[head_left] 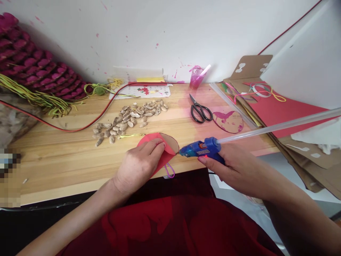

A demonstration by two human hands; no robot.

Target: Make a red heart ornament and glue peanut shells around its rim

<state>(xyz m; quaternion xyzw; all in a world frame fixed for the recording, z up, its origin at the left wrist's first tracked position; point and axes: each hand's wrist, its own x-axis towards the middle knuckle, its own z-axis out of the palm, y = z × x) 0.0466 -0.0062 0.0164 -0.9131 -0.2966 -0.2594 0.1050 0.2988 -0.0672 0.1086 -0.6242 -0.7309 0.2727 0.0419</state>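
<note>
My left hand [141,158] pinches the edge of a red paper piece [165,156], folded back from a cardboard heart [170,143] at the table's near edge. Wrapped around a blue glue gun [207,147] is my right hand [237,167]. The gun's nozzle points left and is at the cardboard's right edge; whether it touches cannot be made out. A long clear glue stick [266,128] runs out of the gun's back to the right. A purple loop of cord [170,171] hangs below the red paper.
Several peanuts [128,119] lie beyond my left hand. Black-handled scissors [201,110] and a pink-stained cardboard heart [229,122] lie behind the gun. A pink cup [196,79] stands by the wall. Cardboard sheets [314,163] and red paper fill the right; a purple-pink scaly piece [34,64] leans at left.
</note>
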